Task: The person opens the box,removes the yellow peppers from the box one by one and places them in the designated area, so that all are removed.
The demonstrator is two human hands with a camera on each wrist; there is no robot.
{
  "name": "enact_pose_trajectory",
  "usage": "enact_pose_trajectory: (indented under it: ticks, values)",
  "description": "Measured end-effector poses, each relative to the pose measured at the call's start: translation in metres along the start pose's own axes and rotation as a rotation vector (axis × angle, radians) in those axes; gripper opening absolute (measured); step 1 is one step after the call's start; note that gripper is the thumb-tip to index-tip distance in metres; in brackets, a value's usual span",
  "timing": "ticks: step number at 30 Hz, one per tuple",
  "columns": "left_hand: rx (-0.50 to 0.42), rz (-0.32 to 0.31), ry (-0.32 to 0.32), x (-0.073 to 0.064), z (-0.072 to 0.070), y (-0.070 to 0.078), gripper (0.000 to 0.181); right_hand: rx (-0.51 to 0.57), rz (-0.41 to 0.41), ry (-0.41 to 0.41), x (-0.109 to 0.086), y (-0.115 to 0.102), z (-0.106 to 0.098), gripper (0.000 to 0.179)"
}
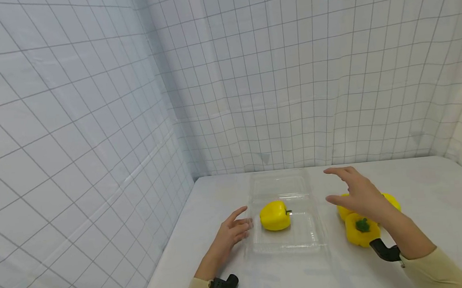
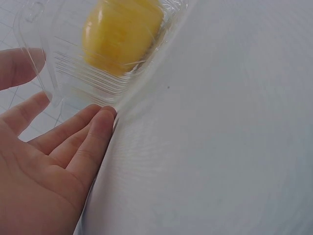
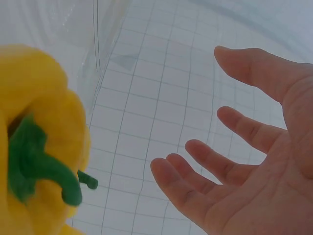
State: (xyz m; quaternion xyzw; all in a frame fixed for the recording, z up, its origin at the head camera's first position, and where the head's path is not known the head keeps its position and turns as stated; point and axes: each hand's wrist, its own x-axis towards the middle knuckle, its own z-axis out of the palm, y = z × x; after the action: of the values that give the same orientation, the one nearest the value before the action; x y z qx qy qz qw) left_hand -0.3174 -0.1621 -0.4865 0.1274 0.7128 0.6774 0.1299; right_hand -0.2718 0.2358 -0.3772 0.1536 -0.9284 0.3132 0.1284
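A yellow bell pepper (image 1: 274, 216) lies on its side in the left part of a clear plastic clamshell box (image 1: 306, 230), whose lid (image 1: 279, 186) is folded back behind it. At the box's left side is my left hand (image 1: 227, 235); in the left wrist view its fairly straight fingers (image 2: 95, 142) touch the wall. My right hand (image 1: 363, 194) hovers over the table right of the box, thumb and fingers spread, holding nothing. Below and beside it, more yellow peppers sit grouped, the front one (image 1: 355, 236) showing a green stem. This hand partly hides the others.
The white table (image 1: 436, 218) has its back edge against a white grid-patterned curtain (image 1: 275, 90). A similar curtain (image 1: 73, 152) hangs along the left side. Black wrist mounts (image 1: 225, 283) sit on both forearms.
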Motion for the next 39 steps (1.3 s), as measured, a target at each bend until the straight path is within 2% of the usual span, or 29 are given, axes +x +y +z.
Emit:
enact_pose_trajectory:
  ticks: [16, 23, 39]
  values:
    - [0.013, -0.009, 0.01, -0.002, -0.002, -0.001, 0.061, 0.068, -0.015, -0.049, 0.012, -0.023, 0.045, 0.069]
    - [0.016, -0.006, 0.01, 0.0, -0.002, -0.002, 0.062, 0.08, -0.048, -0.072, 0.017, -0.032, 0.068, 0.068]
    - [0.019, 0.003, 0.006, 0.0, 0.0, -0.002, 0.06, 0.134, -0.003, -0.136, 0.03, -0.04, 0.114, 0.066]
